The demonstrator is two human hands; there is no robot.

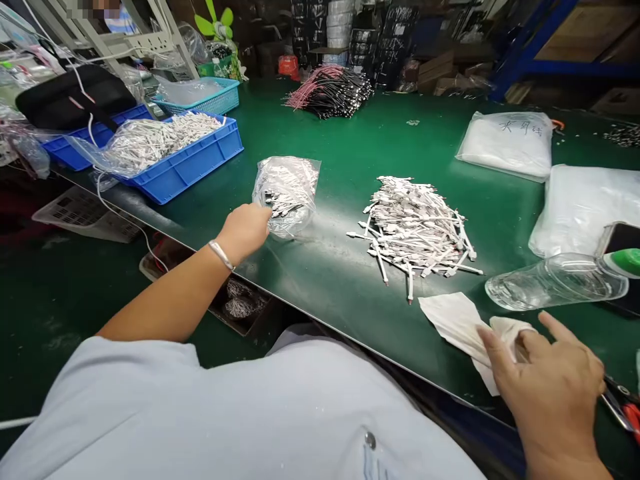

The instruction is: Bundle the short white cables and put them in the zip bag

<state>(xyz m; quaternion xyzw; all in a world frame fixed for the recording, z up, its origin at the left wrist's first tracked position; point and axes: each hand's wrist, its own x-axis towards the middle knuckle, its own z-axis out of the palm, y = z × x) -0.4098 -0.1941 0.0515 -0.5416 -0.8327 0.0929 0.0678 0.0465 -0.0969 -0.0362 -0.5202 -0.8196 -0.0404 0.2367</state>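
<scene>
Logging a green-topped work surface point(350, 143) crowded with bagged wiring. The left hand point(243, 233) rests at the mouth of a clear plastic bag point(293, 193) of white connector leads, its fingers curled against the film; whether they pinch it or only touch it, I cannot tell. The bag lies on the surface, metal connector ends poking from its open mouth. The right hand point(550, 393) is open, fingers spread, just over a crumpled white wipe point(457, 327). Between the hands sits a loose pile of white leads point(415, 227), splayed in all directions.

Risks, as judged from this layout: the bag's mouth is open, so tipping it could spill leads across the surface. Crossed leads in the pile could snag one another, and any pulled out roughly could drag neighbours with them. A metal bangle point(221, 255) on the left wrist could catch on loose ends. A clear plastic bottle point(555, 283) lies on its side near the wipe; if its green cap is loose, water could reach the wiring, and a knock could roll it. Scissors point(623, 407) lie just beside the right hand, a possible nick or cut to a lead.
</scene>
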